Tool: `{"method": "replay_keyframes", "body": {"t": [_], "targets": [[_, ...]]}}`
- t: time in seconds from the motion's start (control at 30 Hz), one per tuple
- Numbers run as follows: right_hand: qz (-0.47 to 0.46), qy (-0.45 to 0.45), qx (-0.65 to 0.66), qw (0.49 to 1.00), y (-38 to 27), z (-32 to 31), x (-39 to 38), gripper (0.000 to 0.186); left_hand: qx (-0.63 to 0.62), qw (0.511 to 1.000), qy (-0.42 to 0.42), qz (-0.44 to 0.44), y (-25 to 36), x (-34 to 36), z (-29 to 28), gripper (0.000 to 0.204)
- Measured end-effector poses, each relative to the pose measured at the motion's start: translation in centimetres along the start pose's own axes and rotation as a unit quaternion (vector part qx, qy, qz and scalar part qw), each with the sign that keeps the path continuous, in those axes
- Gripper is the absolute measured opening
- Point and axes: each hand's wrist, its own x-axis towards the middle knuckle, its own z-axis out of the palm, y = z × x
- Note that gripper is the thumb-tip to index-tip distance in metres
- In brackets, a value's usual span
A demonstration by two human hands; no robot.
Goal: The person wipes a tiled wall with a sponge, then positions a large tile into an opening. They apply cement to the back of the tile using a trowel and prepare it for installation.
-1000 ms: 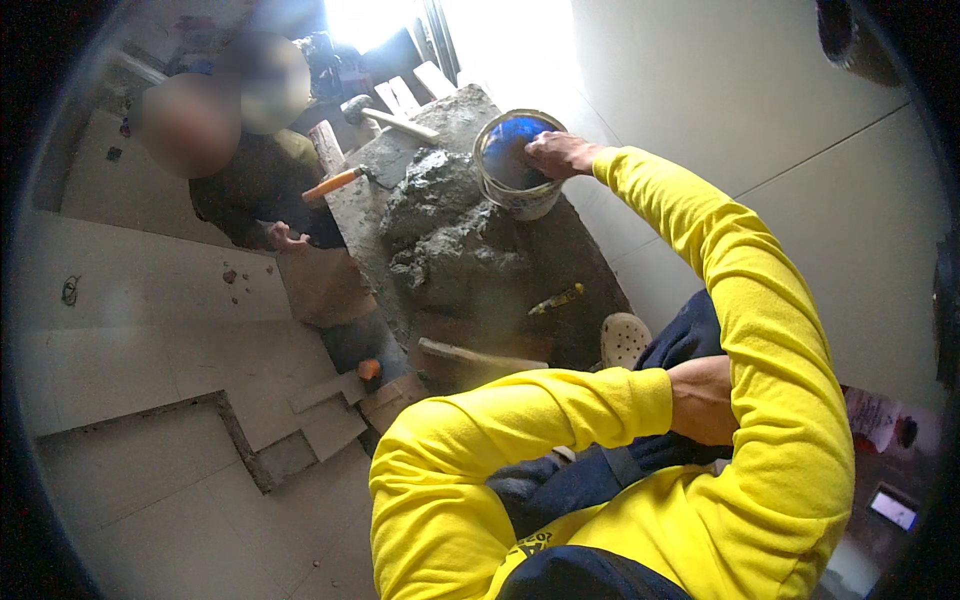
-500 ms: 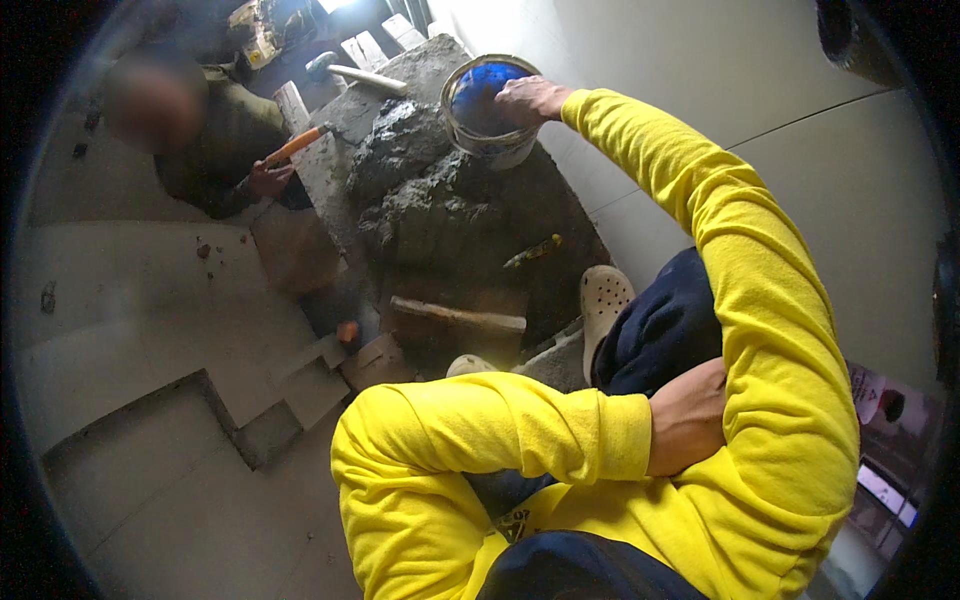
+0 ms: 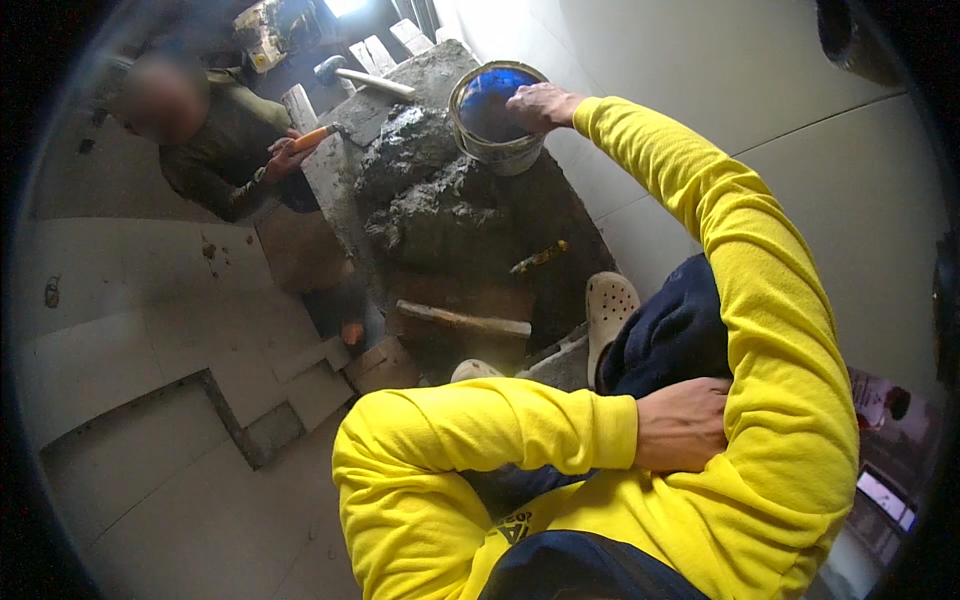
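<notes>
At the far edge of the dark mortar patch stands a round bucket (image 3: 505, 158) with a pale, mortar-smeared outside and a blue inside. My right hand (image 3: 545, 106) is closed over its right rim, with the fingertips reaching inside. Whether liquid fills the bucket I cannot make out. My left hand (image 3: 683, 425) is tucked against my right upper arm, its fingers mostly hidden. A heap of wet grey mortar (image 3: 425, 145) lies just left of the bucket. Beyond it rests a mallet (image 3: 372, 82) with a pale handle.
At the left another person (image 3: 225, 150) holds an orange-handled tool (image 3: 312, 138). A slim yellow-and-dark tool (image 3: 540, 257) lies on the mortar bed. Nearer is a wooden strip (image 3: 463, 318). My beige clog (image 3: 610, 305) stands by the bed. Stepped pale tiles (image 3: 150, 310) cover the left floor.
The view has shifted slightly. The other person's second hand has come to the orange-handled tool. My left hand has turned a little against my arm; my right hand stays at the bucket.
</notes>
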Motion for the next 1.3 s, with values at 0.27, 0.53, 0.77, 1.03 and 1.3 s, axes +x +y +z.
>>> {"method": "replay_keyframes", "body": {"t": [0.27, 0.53, 0.77, 1.03, 1.3], "targets": [[0.028, -0.016, -0.006, 0.999, -0.9, 0.2, 0.0, 0.028, -0.103, 0.994, -0.031, -0.033, -1.3, 0.0, 0.2, 0.05], [-0.014, 0.07, -0.003, 0.997, 0.7, 2.8, 1.6, 0.03, -0.079, 0.996, -0.034, -0.008, -2.0, -0.1, 0.0, 0.047], [-0.16, 0.251, -0.377, 0.877, 5.5, 4.2, 0.4, 0.024, 0.178, 0.965, -0.062, 0.183, -4.0, -0.9, 2.9, 0.049], [-0.178, 0.127, -0.168, 0.961, -4.5, 2.0, -4.0, 0.069, 0.203, 0.973, -0.084, 0.067, -5.7, -3.1, -0.7, 0.049], [-0.15, 0.168, -0.229, 0.947, -5.5, 3.1, -5.3, 0.056, 0.215, 0.97, -0.086, 0.08, -5.8, -4.0, -2.3, 0.048]]}}
